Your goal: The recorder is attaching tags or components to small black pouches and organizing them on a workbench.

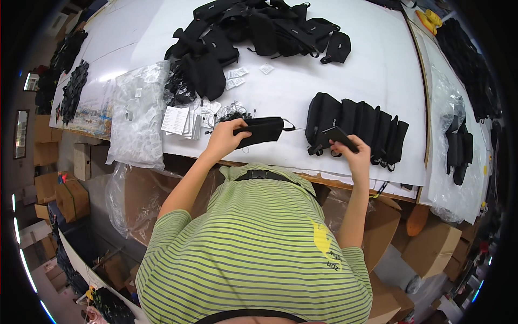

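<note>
My left hand (225, 139) grips one end of a black zip pouch (261, 131), held just above the near part of the white table (372, 70). A small loop sticks out from the pouch's other end. In my right hand (356, 157), pinched between thumb and fingers, is a flat dark card (339, 137). Thin string shows between the pouch and the card, but I cannot tell if it joins them. Directly behind the card stands a row of black pouches (367, 121), packed side by side.
A heap of black pouches (264, 29) covers the far middle. Left of my hands lie white printed tags (175, 120), black strings (232, 112) and a clear plastic bag of small packets (137, 113). Cardboard boxes (431, 251) stand below the table's edge.
</note>
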{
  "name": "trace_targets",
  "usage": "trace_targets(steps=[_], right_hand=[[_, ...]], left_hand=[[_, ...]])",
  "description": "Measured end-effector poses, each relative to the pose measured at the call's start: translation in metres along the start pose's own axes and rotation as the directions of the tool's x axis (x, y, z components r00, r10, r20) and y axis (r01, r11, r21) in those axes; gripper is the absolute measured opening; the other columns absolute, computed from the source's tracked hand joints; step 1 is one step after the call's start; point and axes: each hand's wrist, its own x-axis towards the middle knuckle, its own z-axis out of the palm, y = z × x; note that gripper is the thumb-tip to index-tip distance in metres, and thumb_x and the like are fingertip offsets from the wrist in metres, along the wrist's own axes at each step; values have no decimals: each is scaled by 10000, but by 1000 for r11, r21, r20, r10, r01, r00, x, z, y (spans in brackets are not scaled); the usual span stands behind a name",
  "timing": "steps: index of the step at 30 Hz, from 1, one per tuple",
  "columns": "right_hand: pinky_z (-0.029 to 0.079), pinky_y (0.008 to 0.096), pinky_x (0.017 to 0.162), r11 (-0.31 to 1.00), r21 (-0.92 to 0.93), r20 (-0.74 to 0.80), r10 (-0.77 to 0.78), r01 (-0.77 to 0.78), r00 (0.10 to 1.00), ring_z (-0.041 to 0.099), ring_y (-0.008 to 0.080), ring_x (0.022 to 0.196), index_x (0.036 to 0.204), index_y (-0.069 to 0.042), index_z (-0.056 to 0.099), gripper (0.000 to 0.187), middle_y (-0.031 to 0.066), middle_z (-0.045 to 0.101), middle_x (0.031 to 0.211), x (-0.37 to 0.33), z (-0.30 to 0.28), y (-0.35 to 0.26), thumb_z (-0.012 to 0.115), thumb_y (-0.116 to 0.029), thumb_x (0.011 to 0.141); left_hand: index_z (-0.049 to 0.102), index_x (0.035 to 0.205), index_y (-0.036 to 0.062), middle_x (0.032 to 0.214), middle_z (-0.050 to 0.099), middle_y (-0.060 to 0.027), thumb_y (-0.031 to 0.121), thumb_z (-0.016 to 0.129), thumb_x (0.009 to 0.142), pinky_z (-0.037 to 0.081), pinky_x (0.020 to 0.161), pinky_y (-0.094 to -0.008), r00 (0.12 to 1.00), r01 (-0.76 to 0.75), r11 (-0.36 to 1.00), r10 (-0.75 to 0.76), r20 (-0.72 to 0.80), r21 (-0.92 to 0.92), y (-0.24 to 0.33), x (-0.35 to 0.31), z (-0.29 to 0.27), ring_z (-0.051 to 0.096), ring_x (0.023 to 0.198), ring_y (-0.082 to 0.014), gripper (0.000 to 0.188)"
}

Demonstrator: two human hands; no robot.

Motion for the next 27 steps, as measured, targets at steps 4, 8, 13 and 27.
trace_targets(steps=[4,8,13,27], right_hand=[[460,248,601,721,686,-238,101,93,966,600,138,703,843,0,619,152,72,653,802,28,-2,25,642,-150,832],[369,243,524,236,971,-11,157,-27,988,427,125,565,795,-67,595,307,12,528,640,37,38,29,531,-346,906],[392,254,458,347,936,15,125,-58,992,507,112,606,842,-63,579,281,2,556,681,45,40,37,525,-334,895],[216,234,425,965,-172,30,-196,198,980,298,33,487,721,2,644,237,-70,416,506,2,81,-33,643,-196,853]], left_hand=[[637,882,28,714,644,-149,206,679,753,457,595,-340,972,-61,993,82,219,-98,32,-17,4,623,634,-278,224],[635,894,52,722,644,-145,244,675,763,455,593,-349,927,-196,979,169,335,48,70,-25,5,608,635,-296,236],[633,895,54,774,653,-132,254,680,759,457,619,-353,896,-271,962,244,372,22,79,-25,4,613,689,-293,246],[679,869,68,1107,558,-72,241,707,705,388,903,-361,840,-502,843,423,339,192,62,-11,-4,469,1064,-262,240]])
